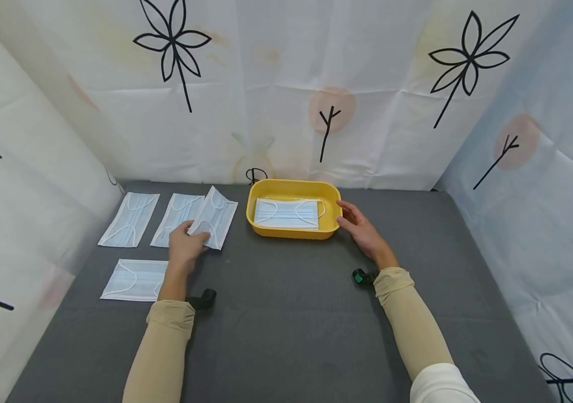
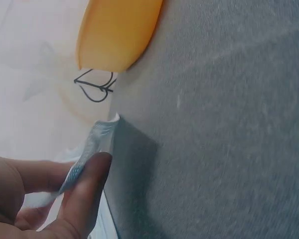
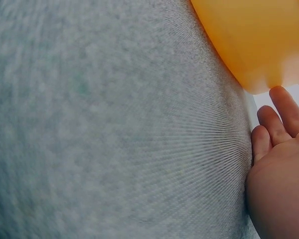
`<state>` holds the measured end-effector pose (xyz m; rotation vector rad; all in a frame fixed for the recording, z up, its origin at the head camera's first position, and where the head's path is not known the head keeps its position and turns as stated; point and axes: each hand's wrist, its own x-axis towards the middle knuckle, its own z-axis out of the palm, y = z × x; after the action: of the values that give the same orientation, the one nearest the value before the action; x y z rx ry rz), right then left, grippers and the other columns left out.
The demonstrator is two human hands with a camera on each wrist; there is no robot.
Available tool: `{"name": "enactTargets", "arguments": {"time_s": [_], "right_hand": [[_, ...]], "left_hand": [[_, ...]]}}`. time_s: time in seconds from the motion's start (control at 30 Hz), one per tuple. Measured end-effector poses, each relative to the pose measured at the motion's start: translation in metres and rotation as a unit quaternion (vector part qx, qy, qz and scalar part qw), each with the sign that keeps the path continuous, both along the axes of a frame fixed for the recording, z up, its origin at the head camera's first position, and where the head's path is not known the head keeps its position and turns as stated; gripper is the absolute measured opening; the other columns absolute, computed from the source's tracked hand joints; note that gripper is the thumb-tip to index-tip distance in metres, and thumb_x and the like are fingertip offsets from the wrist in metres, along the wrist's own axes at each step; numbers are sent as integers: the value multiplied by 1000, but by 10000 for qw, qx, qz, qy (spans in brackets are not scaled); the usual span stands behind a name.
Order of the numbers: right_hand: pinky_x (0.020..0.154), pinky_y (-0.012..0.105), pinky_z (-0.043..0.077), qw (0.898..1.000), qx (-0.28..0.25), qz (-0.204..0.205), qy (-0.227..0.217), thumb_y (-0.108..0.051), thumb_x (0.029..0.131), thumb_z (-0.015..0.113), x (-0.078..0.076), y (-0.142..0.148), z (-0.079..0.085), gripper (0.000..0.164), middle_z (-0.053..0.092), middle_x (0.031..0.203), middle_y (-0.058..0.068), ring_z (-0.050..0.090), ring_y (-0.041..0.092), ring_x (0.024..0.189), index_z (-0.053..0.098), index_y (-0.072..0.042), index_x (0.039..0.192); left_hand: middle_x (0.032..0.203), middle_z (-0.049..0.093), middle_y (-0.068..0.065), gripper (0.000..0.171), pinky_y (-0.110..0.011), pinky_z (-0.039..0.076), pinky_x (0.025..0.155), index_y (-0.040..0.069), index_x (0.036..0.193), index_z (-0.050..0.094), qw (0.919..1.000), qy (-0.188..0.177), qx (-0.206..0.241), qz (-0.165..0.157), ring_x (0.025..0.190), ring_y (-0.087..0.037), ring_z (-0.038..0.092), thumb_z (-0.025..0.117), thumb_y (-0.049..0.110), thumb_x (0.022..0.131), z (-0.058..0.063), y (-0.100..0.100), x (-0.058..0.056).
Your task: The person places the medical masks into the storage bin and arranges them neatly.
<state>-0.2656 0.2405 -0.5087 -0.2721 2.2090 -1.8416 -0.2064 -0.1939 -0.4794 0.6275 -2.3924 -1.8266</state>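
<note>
- Now the left hand [image 1: 185, 247] pinches a face mask [image 1: 218, 220], raised left of the yellow tray [image 1: 288, 233].
- Right hand [image 1: 365, 234], fingers loosely extended, touches the tray's right side.
- Grey tabletop [image 1: 286, 313] spreads between the forearms [image 1: 159, 350]; back edge just behind the tray.

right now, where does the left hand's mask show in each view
Head: the mask, left of centre, in the left hand.
Left wrist: lower left, seen edge-on.
Right wrist: not in it.
Landmark in all three: the yellow tray, at the top of both wrist views.
</note>
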Motion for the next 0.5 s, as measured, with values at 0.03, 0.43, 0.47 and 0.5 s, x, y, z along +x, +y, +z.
{"name": "enactTargets", "arguments": {"time_s": [0.03, 0.43, 0.47, 0.5], "right_hand": [[129, 55, 18, 10000, 8, 12, 8, -28, 107, 54, 0, 0, 0, 60, 23, 170, 12, 20, 32, 158, 29, -16, 160], [128, 55, 20, 9999, -56, 125, 21, -26, 107, 52, -2, 3, -2, 60, 22, 170, 11, 18, 30, 159, 27, -19, 161], [128, 55, 20, 9999, -47, 123, 14, -26, 107, 53, -2, 3, -2, 60, 22, 170, 12, 18, 31, 158, 26, -18, 161], [128, 56, 20, 9999, -48, 120, -4, -26, 107, 53, -2, 3, -2, 60, 22, 170, 13, 18, 31, 158, 26, -18, 161]], "left_hand": [[138, 51, -29, 57, -16, 58, 64, -4, 147, 47, 10000, -11, 50, -3, 106, -28, 61, 61, 0, 92, 1, -1, 0], [151, 50, -26, 53, -53, 48, 110, 1, 148, 49, 9983, 514, -126, 238, 138, -40, 50, 55, -1, 95, 24, -10, 7], [151, 51, -26, 53, -55, 47, 111, 2, 148, 49, 9979, 562, -148, 272, 138, -40, 51, 55, 0, 95, 27, -10, 8], [150, 51, -26, 52, -57, 46, 111, 2, 148, 49, 9975, 622, -142, 294, 138, -41, 51, 55, 0, 96, 30, -11, 9]]}}
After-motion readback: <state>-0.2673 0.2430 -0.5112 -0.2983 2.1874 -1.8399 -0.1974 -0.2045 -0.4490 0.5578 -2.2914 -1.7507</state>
